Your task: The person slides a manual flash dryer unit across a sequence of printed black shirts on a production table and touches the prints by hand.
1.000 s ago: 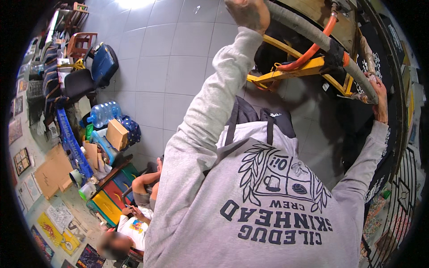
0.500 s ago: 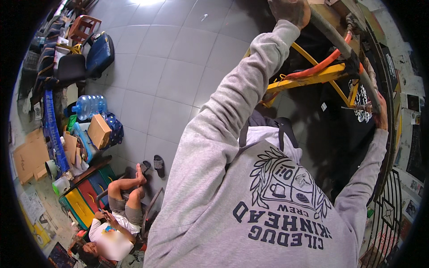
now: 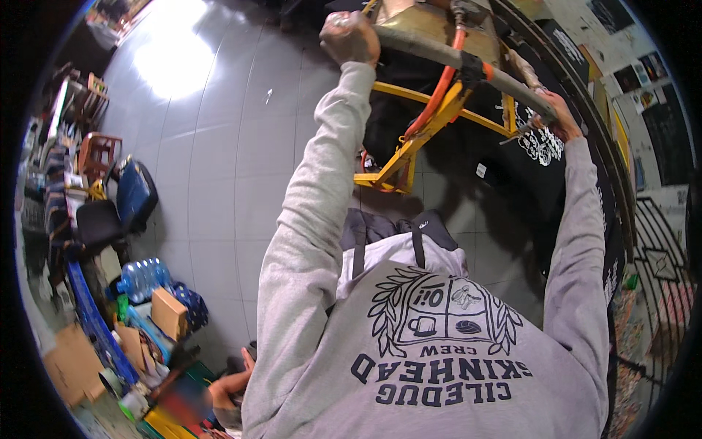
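Note:
A thick grey bar (image 3: 418, 47) crosses the top of a yellow metal frame (image 3: 423, 130). My left hand (image 3: 349, 38) is closed in a fist around its left end. At the opposite end, my right hand (image 3: 561, 117) wraps around the bar, its fingers partly hidden. An orange hose (image 3: 441, 91) curves down from the bar along the frame, and dark wrapping with an orange edge covers the bar's middle. Beside my right hand, a thin metal rod (image 3: 515, 135) sticks out below the bar. A board-like brown surface (image 3: 420, 33) lies behind the bar.
Black printed cloth (image 3: 537, 150) hangs along the right side. At left stand a blue chair (image 3: 137, 194), large water bottle (image 3: 146, 278) and cardboard box (image 3: 169, 312). A seated person's leg (image 3: 230, 384) shows at lower left. Grey floor tiles (image 3: 219, 183) stretch leftward.
The view has shifted, so the bar and both hands sit farther left and more of the yellow frame shows. Both hands keep their hold. The seated person is now mostly out of view.

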`<state>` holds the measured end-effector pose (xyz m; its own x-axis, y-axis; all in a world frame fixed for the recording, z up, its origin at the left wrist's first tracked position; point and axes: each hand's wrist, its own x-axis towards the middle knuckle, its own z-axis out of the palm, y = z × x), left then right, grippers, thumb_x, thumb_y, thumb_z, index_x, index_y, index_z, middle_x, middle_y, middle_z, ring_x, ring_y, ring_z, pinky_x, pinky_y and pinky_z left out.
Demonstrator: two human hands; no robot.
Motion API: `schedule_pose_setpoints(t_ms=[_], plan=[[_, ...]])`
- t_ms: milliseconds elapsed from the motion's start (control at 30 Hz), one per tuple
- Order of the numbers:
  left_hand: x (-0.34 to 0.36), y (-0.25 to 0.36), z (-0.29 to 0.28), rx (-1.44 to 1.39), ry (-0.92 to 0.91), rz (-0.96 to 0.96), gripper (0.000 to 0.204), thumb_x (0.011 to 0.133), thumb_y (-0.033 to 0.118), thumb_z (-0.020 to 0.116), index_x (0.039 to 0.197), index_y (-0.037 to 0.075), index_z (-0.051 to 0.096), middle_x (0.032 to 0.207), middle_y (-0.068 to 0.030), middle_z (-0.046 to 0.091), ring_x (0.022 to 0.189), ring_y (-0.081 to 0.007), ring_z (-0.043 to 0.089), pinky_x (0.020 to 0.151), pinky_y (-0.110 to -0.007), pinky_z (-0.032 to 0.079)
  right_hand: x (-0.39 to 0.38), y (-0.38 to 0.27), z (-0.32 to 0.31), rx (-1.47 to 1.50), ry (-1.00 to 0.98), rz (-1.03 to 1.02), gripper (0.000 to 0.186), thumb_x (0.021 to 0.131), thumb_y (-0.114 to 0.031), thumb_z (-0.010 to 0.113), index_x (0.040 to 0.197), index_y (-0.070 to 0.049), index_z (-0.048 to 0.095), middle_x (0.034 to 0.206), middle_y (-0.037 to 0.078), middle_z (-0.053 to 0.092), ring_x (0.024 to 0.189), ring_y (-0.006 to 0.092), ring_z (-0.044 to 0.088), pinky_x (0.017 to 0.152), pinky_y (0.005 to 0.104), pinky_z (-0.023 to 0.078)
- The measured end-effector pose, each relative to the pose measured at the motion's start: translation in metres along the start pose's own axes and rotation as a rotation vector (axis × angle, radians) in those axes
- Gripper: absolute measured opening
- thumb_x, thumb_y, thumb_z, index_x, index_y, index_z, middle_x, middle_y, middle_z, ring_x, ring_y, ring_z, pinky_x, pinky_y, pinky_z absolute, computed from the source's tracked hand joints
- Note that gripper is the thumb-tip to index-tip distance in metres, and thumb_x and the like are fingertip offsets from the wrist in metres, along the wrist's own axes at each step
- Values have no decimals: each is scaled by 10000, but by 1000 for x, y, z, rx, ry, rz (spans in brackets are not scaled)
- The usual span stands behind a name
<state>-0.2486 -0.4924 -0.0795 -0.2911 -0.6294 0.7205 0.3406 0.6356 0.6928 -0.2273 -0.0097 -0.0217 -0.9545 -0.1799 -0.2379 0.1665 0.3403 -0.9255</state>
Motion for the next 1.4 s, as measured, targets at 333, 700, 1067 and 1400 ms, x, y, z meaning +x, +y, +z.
schedule_pose_setpoints(t_ms=[333,700,1067,1400], plan=[[-12,21,18,-405,-60,-627,181,720,190,644,663,20,619,616,-86,650,576,-226,630,594,-375,505,36,29,-3,69,34,28,313,997,-216,655,1210,9,697,1080,46,715,939,116,669,819,273,527],[-26,0,43,-230,-213,-511,172,745,136,593,691,-27,604,758,-117,636,678,-244,603,627,-387,481,52,40,-3,95,78,84,347,976,-230,692,1193,42,692,1119,68,702,1003,142,658,902,310,516],[-30,7,52,-350,-193,-593,143,776,145,560,702,23,559,648,-50,545,607,-174,526,582,-349,409,57,40,2,120,129,58,362,1031,-279,619,1201,38,658,835,-34,623,720,51,573,694,228,484],[-35,-4,65,-398,-190,-620,144,790,165,561,718,40,566,652,-37,540,607,-167,520,576,-343,396,65,49,1,192,145,65,326,985,-200,626,1213,32,646,819,-29,636,714,53,594,675,227,492]])
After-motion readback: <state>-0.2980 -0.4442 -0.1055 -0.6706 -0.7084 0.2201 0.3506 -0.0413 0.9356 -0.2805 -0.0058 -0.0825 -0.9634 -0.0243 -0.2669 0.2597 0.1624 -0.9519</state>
